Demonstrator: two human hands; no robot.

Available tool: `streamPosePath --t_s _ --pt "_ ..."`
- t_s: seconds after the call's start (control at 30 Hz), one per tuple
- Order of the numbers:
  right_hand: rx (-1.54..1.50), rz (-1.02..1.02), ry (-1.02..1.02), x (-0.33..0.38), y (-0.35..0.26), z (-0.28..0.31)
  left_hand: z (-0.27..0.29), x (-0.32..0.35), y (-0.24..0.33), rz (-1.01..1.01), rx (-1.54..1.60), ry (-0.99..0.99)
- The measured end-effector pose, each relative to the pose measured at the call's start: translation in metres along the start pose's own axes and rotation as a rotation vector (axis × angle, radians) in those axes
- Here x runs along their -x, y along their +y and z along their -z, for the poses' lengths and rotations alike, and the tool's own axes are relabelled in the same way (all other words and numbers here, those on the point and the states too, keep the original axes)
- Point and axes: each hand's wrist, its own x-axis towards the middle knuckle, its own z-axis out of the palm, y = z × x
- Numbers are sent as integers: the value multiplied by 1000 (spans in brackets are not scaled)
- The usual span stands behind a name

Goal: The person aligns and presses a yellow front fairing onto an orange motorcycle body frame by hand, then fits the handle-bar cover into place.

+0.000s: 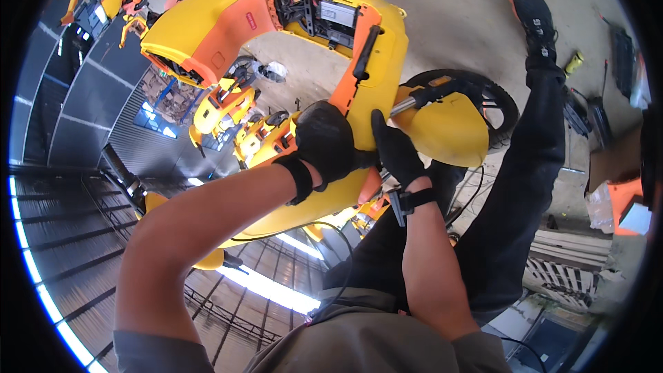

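A yellow and orange scooter [304,197] stands tilted in front of me, its open compartment [324,17] showing dark parts and a grey box. My left hand [323,139], in a black glove, is curled against the yellow and orange front panel. A short dark piece between the hands may be in its fingers, but I cannot make it out. Also gloved in black, my right hand [399,148] lies along the panel's right edge with its fingers stretched upward; part of it is hidden. Just beyond it are the yellow front mudguard [449,130] and black front wheel [510,107].
More yellow scooters [219,114] stand behind on the concrete floor [442,21]. A yellow-green item [574,62] and black parts [577,112] lie at the right, near a cardboard box [615,159]. My legs [514,214] straddle the front wheel's side. A thin black cable [343,235] hangs near my waist.
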Motion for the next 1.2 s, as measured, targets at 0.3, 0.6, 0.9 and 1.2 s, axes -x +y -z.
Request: streamPosePath --t_s 0.3,0.6,0.9,1.2 --pt "180 158 -168 2 6 12 -18 4 -11 -139 2 163" --pt "145 -18 -206 -6 -18 41 -15 -4 -6 -32 74 47" --pt "-301 -590 -80 -21 -51 50 -21 1 -8 -107 14 157" --pt "-367 -609 -56 -24 -52 48 -31 1 -13 -206 -89 252"
